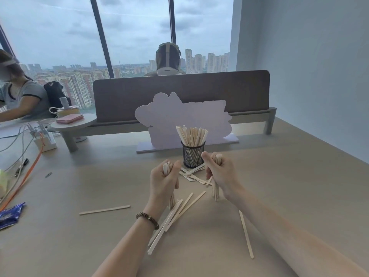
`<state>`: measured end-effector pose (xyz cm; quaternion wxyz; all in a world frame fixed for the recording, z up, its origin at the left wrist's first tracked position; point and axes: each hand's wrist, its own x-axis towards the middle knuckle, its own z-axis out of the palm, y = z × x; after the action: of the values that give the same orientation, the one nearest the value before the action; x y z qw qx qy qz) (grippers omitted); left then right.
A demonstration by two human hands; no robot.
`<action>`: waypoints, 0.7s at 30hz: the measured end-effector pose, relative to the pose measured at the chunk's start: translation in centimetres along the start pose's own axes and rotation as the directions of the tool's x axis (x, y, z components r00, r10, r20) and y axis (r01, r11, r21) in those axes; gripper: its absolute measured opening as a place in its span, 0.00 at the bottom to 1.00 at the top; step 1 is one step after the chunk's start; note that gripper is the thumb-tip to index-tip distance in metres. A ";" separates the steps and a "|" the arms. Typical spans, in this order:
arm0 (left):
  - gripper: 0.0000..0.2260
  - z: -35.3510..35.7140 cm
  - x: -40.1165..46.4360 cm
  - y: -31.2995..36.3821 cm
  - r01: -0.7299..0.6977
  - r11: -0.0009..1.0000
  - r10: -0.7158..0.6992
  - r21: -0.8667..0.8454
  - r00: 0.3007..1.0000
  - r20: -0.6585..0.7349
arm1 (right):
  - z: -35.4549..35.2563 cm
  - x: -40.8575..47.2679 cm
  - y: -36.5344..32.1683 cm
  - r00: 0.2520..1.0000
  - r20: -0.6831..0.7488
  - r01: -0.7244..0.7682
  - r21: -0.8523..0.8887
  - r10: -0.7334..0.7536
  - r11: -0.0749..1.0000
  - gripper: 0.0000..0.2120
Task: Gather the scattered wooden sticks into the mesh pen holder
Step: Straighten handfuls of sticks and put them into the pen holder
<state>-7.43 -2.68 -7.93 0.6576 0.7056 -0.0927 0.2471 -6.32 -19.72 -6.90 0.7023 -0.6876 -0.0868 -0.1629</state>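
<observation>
Sticks [168, 170] upright in each fisted hand [162, 181]

left hand [162, 181] gripping sticks [167, 169], right hand [219, 170] likewise, mesh holder [192, 155]

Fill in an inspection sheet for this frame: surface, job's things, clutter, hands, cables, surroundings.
Surface: tan desk, part covered.
Job's things: mesh pen holder upright, packed with sticks; loose sticks scattered before it, one lone stick off to the left.
Clutter: blue wrapper, white cutout stand.
Hands: left hand and right hand each grip a stick bundle.
Cables: orange cable and grey leads at the left edge.
Surroundings: grey divider, windows, two other people.
</observation>
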 end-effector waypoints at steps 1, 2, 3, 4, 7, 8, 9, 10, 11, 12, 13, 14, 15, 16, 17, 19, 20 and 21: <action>0.24 0.0 0.0 -0.1 0.002 1.000 -0.002 0.006 1.000 0.007 | -0.1 -0.1 0.2 1.000 0.009 -0.015 0.001 0.015 1.000 0.30; 0.24 0.0 -0.1 -0.2 0.005 1.000 -0.005 0.010 1.000 0.010 | -0.1 -0.1 0.3 0.999 0.022 -0.025 -0.004 0.025 1.000 0.30; 0.25 0.1 -0.1 -0.2 0.010 1.000 -0.010 0.014 1.000 0.008 | -0.1 -0.2 0.3 0.999 0.035 -0.027 -0.010 0.028 1.000 0.30; 0.25 0.2 -0.2 -0.2 0.015 1.000 -0.015 0.020 1.000 0.007 | -0.2 -0.3 0.3 0.999 0.041 -0.029 -0.015 0.030 0.999 0.29; 0.25 0.3 0.0 -0.2 0.039 0.999 -0.040 0.034 0.999 0.005 | -0.1 -0.1 -0.3 0.998 -0.002 -0.056 -0.012 0.056 0.998 0.27; 0.25 0.3 0.1 -0.1 0.040 0.999 -0.040 0.023 0.999 -0.004 | -0.2 0.0 -0.5 0.997 -0.024 -0.069 -0.009 0.069 0.998 0.27; 0.25 0.3 0.2 0.0 0.033 0.999 -0.033 0.005 0.999 -0.020 | -0.2 0.1 -0.8 0.996 -0.035 -0.080 0.008 0.080 0.997 0.28; 0.25 0.4 0.4 0.2 0.028 1.000 -0.028 -0.015 0.999 -0.039 | -0.4 0.1 -1.0 0.995 -0.033 -0.095 0.046 0.096 0.994 0.28; 0.25 0.4 0.5 0.4 0.025 0.999 -0.027 -0.040 0.998 -0.051 | -0.5 0.1 -1.3 0.992 -0.019 -0.119 0.100 0.122 0.988 0.27; 0.24 0.3 0.5 0.7 0.030 0.997 -0.034 -0.070 0.998 -0.055 | -0.7 0.2 -1.4 0.989 0.003 -0.148 0.152 0.149 0.977 0.26; 0.24 0.3 0.5 0.9 0.037 0.995 -0.043 -0.097 0.997 -0.058 | -0.9 0.2 -1.4 0.986 0.027 -0.165 0.190 0.163 0.968 0.24; 0.23 0.2 0.4 1.0 0.048 0.992 -0.055 -0.121 0.997 -0.061 | -1.1 0.2 -1.3 0.986 0.048 -0.163 0.203 0.157 0.965 0.24; 0.22 0.2 0.3 1.0 0.059 0.989 -0.068 -0.137 0.996 -0.062 | -1.2 0.1 -1.2 0.989 0.059 -0.143 0.190 0.134 0.971 0.24; 0.22 0.1 0.1 0.9 0.073 0.987 -0.083 -0.144 0.994 -0.066 | -1.3 0.0 -0.9 0.992 0.061 -0.115 0.150 0.107 0.982 0.24; 0.23 0.1 0.0 0.7 0.086 0.987 -0.097 -0.136 0.993 -0.073 | -1.4 -0.2 -0.6 0.995 0.063 -0.088 0.087 0.083 0.992 0.24; 0.24 -0.1 -0.3 0.1 0.110 0.990 -0.118 -0.088 0.989 -0.087 | -1.7 -0.4 0.0 0.997 0.064 -0.038 -0.068 0.042 0.997 0.26; 0.24 -0.2 -0.3 0.0 0.112 0.992 -0.117 -0.067 0.989 -0.092 | -1.9 -0.5 0.2 0.998 0.054 -0.022 -0.112 0.029 0.993 0.26; 0.24 -0.3 -0.4 -0.1 0.108 0.992 -0.113 -0.059 0.989 -0.091 | -2.1 -0.5 0.3 0.999 0.041 -0.020 -0.121 0.025 0.993 0.27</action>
<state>-7.77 -2.40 -8.17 0.6928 0.6792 -0.0288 0.2407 -6.88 -21.75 -7.48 0.6594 -0.7328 -0.0840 -0.1453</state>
